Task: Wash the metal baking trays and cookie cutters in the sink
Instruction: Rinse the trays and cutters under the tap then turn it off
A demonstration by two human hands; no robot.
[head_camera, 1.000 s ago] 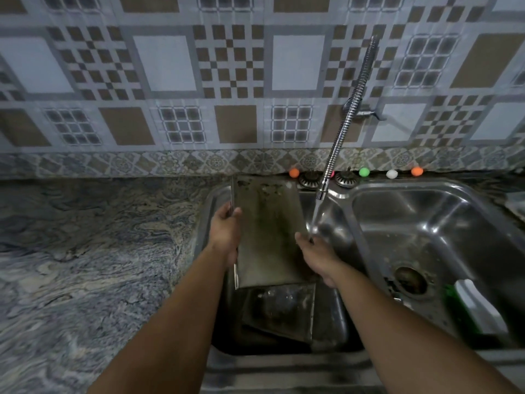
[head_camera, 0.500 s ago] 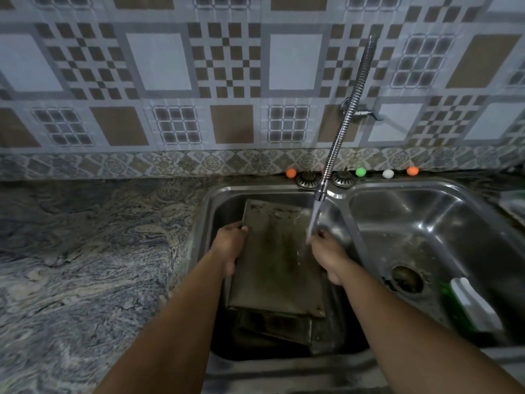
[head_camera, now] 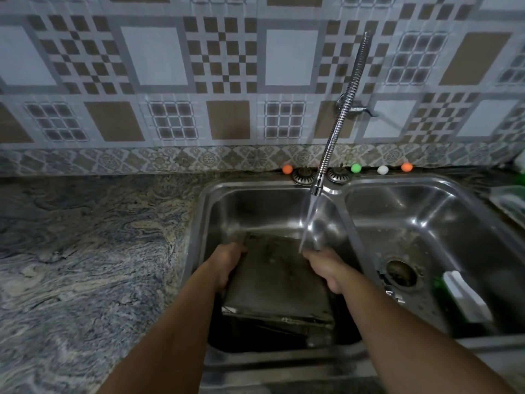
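With both hands (head_camera: 227, 265) (head_camera: 326, 268) gripping the tray (head_camera: 278, 280) by its side edges, fingers curled around them, best to tilt it under the stream (head_camera: 309, 223).

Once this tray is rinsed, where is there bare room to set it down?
The granite counter left of the sink is bare right up to the wall tiles. The right basin is free at the back; its front holds a green-and-white object. The left basin is crowded: both hands hold the tray over others.
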